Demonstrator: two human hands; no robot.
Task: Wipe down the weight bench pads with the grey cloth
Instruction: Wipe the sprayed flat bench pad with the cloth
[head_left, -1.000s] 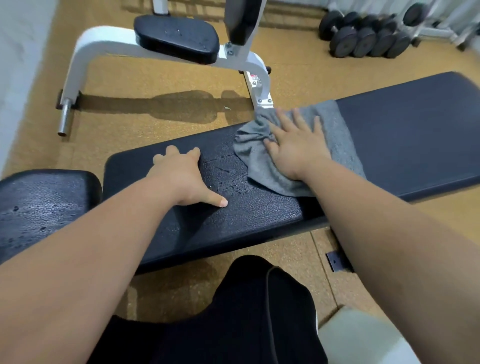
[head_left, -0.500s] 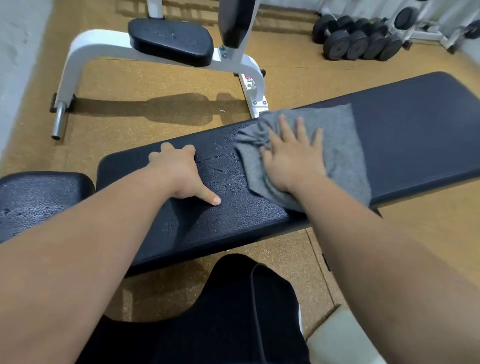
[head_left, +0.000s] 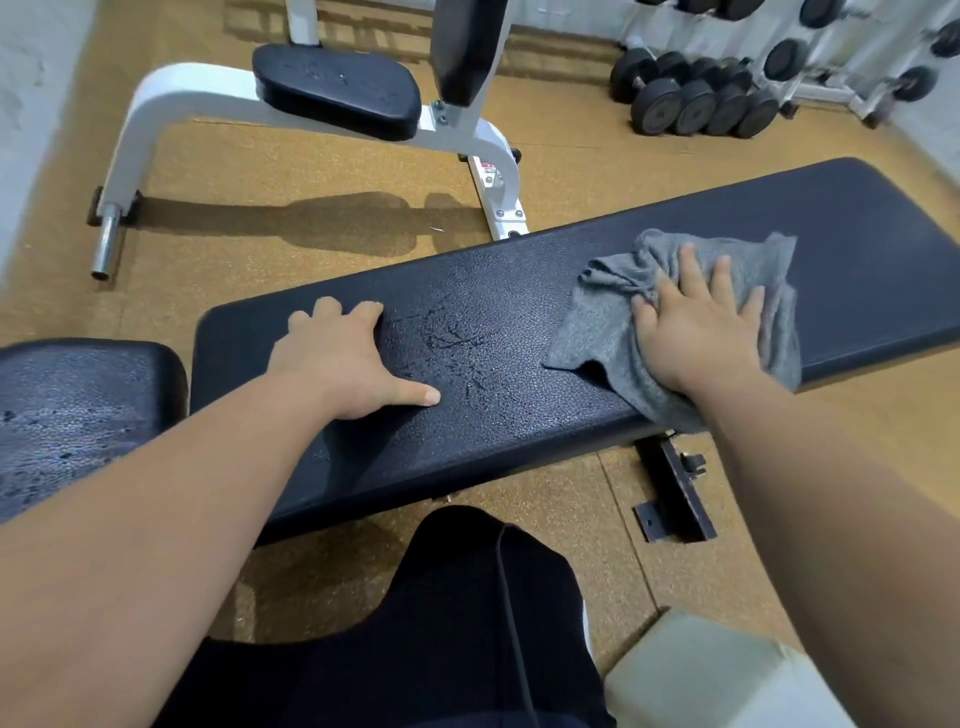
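The long black bench pad runs from the left to the far right, with wet streaks near its middle. A crumpled grey cloth lies on the pad, its near edge hanging over the front side. My right hand presses flat on the cloth, fingers spread. My left hand rests on the bare pad to the left, its fingers curled over the far edge and the thumb stretched out. A shorter black seat pad sits at the far left, dotted with droplets.
A second bench with a white frame and black pads stands behind on the cork-coloured floor. Several dumbbells lie by a rack at the back right. A black foot bracket sits under the pad. My dark-clad legs are below.
My right hand has slid the cloth to the right along the pad, uncovering wet streaks in the middle. My left hand stays braced in place.
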